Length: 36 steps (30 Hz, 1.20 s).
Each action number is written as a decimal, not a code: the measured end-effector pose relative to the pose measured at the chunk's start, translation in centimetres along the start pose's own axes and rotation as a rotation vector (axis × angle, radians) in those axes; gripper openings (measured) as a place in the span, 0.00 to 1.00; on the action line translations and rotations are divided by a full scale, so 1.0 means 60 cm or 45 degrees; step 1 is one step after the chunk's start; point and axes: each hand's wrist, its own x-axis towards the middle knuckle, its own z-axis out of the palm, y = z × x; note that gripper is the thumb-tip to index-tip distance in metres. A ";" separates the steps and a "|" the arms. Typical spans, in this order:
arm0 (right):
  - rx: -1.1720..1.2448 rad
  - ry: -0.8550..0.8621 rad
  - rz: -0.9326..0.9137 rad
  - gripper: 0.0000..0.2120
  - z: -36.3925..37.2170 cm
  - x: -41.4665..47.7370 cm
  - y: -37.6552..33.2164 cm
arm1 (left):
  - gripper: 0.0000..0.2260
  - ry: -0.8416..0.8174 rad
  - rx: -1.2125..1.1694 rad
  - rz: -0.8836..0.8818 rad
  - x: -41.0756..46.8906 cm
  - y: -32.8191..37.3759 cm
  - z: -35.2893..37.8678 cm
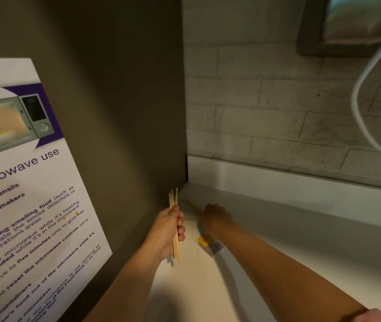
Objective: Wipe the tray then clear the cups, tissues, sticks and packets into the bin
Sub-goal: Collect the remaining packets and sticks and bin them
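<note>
My left hand (169,231) grips a bundle of several wooden stir sticks (174,206), held upright close to the brown side panel. My right hand (216,218) reaches into the back left corner of the white counter (289,240), its fingers on another wooden stick (193,206) that lies flat there. Whether the fingers pinch that stick I cannot tell, since the hand is blurred and hides them. A small clear packet with a yellow label (205,242) lies on the counter just under my right wrist. No tray, cups, tissues or bin are in view.
A brown side panel (115,135) with a microwave-use poster (22,194) stands on the left. A pale brick wall (278,108) rises behind the counter's white upstand (278,177). A white cable (361,108) hangs at the right, below a dark-framed appliance (347,26).
</note>
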 end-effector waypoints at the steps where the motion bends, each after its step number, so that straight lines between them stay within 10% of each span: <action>1: -0.052 0.027 -0.041 0.18 0.005 -0.004 0.001 | 0.13 0.000 -0.002 -0.002 -0.001 0.000 0.000; 36: 0.915 -0.394 -0.390 0.12 -0.054 -0.136 -0.005 | 0.10 0.071 0.097 0.051 -0.009 0.003 0.038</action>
